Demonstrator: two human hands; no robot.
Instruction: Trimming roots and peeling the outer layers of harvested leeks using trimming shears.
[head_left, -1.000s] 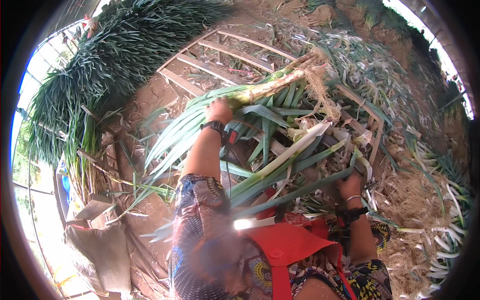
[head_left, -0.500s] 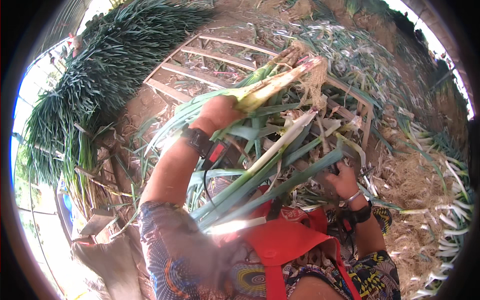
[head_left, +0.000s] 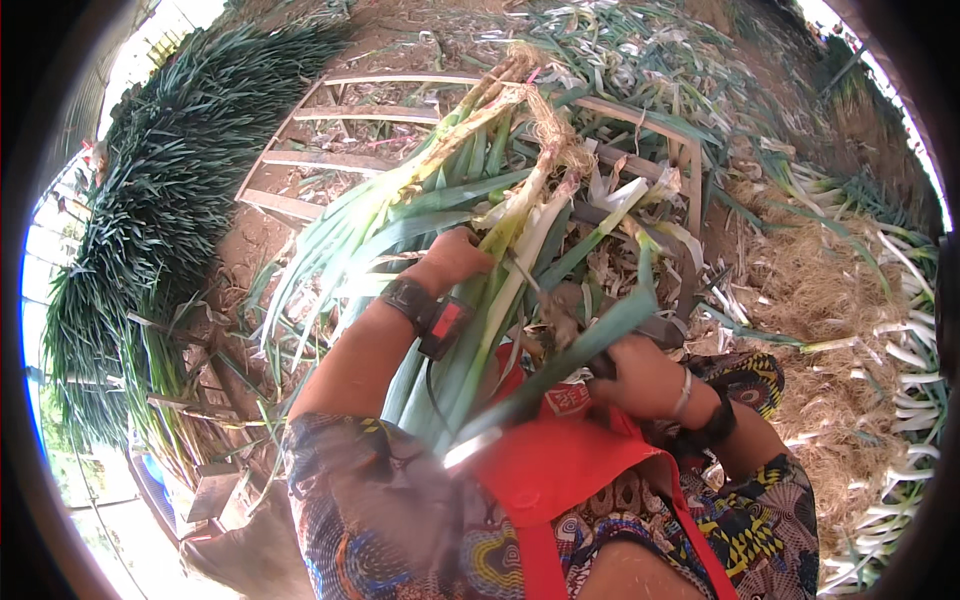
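Observation:
My left hand (head_left: 458, 258) is closed around a leek (head_left: 515, 220), near where its pale stalk turns to green leaves. The leek's roots point away from me, beside a second white-stalked leek (head_left: 532, 232). Other yellowed leeks (head_left: 445, 140) lie just beyond the hand, across a low slatted wooden frame. My right hand (head_left: 640, 375) is closed on a dark-handled tool (head_left: 603, 365). A brownish, dirt-covered part (head_left: 562, 312) extends from near it toward the held leek, with a thin metal piece at its end. A broad green leaf partly hides the tool, so its exact kind is unclear.
The slatted wooden frame (head_left: 345, 160) stands in front of me. A dense heap of green leeks (head_left: 150, 215) lines the left. At right are a pile of trimmed roots (head_left: 830, 290) and a row of white-stemmed leeks (head_left: 915, 400). Leaf scraps (head_left: 640, 60) cover the far ground.
My left hand has come lower and now grips a different leek; the yellowed ones lie on the frame. My right hand has moved left with the tool, closer to my left hand.

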